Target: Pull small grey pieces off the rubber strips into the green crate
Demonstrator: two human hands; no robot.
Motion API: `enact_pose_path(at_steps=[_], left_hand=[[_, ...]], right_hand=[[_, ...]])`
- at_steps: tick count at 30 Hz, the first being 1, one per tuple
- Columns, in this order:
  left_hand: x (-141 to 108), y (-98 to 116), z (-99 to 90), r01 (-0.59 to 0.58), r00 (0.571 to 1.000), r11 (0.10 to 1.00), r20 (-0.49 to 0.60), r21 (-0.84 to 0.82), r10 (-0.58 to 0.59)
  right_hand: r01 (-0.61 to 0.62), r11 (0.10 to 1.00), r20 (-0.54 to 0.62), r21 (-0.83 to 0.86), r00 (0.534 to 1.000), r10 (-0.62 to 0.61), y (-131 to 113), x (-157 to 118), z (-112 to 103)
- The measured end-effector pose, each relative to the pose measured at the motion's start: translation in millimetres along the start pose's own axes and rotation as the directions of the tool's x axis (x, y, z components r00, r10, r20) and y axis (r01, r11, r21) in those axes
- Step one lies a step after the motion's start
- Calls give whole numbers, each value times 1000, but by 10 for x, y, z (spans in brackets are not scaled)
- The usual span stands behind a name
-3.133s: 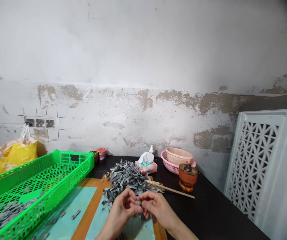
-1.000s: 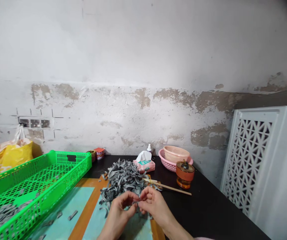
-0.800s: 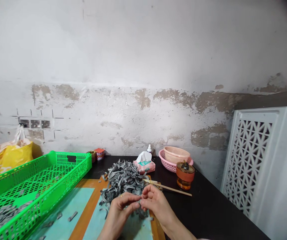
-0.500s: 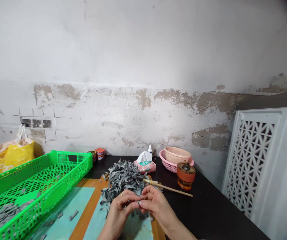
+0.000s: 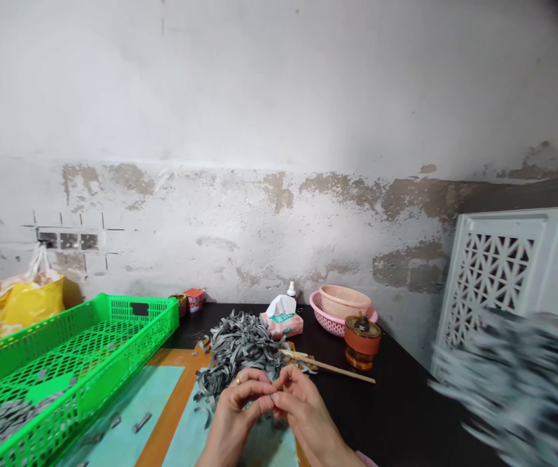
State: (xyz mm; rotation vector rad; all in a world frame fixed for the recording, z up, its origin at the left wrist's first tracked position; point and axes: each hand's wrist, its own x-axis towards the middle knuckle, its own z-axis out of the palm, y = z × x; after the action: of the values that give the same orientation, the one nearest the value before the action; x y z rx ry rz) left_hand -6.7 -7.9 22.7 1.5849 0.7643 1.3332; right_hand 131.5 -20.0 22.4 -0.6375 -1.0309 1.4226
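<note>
1 head-worn camera looked forward and down, close above the left hand [image 5: 232,415] and right hand [image 5: 305,415], toward a stained wall [image 5: 259,220].

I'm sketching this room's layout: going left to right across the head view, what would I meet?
Yellow plastic bag, green perforated plastic tray, pile of grey strips, pink tissue pack, pink basket, amber jar, white lattice crate.
</note>
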Motion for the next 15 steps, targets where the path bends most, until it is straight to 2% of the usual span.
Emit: enact_pose_path(at_steps=[7, 15], left_hand=[[-11, 31, -16, 27, 999, 998, 36, -51, -25], [6, 12, -25, -2, 999, 1000, 37, -15, 3]], right_hand=[[-27, 998, 39, 64, 999, 24, -44, -39, 30], [-69, 985, 71, 159, 996, 58, 24, -32, -30]])
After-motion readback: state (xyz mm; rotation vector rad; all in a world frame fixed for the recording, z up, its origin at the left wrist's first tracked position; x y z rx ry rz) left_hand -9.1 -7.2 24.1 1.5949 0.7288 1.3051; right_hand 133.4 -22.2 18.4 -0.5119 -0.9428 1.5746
